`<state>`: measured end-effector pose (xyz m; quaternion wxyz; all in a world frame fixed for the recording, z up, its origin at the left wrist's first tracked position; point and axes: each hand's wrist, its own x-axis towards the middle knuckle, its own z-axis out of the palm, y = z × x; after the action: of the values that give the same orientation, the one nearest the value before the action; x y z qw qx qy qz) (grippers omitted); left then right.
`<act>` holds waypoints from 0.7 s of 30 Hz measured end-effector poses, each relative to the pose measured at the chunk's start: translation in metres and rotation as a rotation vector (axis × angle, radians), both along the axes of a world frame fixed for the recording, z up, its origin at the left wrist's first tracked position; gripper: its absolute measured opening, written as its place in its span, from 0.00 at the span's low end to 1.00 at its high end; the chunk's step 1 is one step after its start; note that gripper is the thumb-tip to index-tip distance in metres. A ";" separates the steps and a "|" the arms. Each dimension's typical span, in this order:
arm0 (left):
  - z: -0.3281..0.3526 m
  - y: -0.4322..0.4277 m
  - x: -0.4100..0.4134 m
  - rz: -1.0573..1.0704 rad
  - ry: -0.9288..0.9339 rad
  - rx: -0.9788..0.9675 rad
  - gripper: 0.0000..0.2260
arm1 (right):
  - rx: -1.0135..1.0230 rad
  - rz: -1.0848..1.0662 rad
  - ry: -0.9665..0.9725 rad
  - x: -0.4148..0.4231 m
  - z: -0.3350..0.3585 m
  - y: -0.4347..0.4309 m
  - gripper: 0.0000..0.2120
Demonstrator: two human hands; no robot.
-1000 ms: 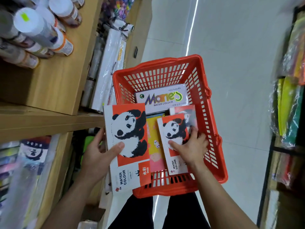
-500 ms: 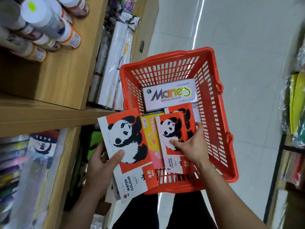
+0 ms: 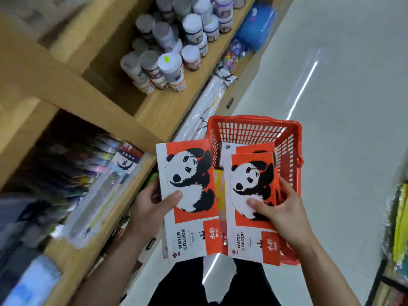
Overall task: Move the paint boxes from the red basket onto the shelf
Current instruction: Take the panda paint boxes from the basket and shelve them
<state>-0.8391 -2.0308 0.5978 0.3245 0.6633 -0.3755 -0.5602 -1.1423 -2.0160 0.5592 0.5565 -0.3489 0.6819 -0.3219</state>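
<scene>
My left hand [image 3: 152, 208] grips a red-and-white panda water colour box [image 3: 187, 195], held left of the red basket [image 3: 289, 160] near the wooden shelf [image 3: 154, 107]. My right hand [image 3: 284, 213] holds a second panda box [image 3: 251, 204], raised above the basket, with a third panda box [image 3: 254, 149] stacked just behind it. Below them in the basket lie a yellow box [image 3: 218, 184] and a white box [image 3: 225, 151], both mostly hidden.
White-lidded paint jars [image 3: 170, 51] crowd the upper shelf. Packets of paint tubes [image 3: 99, 173] fill the lower shelf at left. Plastic-wrapped rolls [image 3: 207, 107] lean beside the basket. A rack of coloured goods [image 3: 399, 228] lines the right edge. Pale floor [image 3: 342, 85] stretches ahead.
My right hand has lifted the panda boxes up out of the basket. The left hand's box rose too. My view has swung up and left toward the shelves.
</scene>
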 end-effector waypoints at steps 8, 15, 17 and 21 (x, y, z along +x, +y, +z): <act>0.145 0.104 0.035 0.418 0.012 -0.257 0.26 | -0.197 0.369 -0.197 0.068 0.143 -0.021 0.26; 0.227 0.182 0.108 0.772 -0.016 -0.425 0.16 | -0.342 0.611 -0.315 0.174 0.241 -0.012 0.26; 0.245 0.187 0.131 0.819 -0.002 -0.457 0.16 | -0.396 0.667 -0.352 0.210 0.269 -0.018 0.28; 0.258 0.178 0.179 0.887 -0.031 -0.451 0.06 | -0.332 0.752 -0.354 0.288 0.306 -0.057 0.35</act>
<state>-0.6602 -1.8533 0.8559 0.6612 0.6807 -0.1738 -0.2631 -0.8547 -2.0730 0.8648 0.6794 -0.5966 0.3411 -0.2571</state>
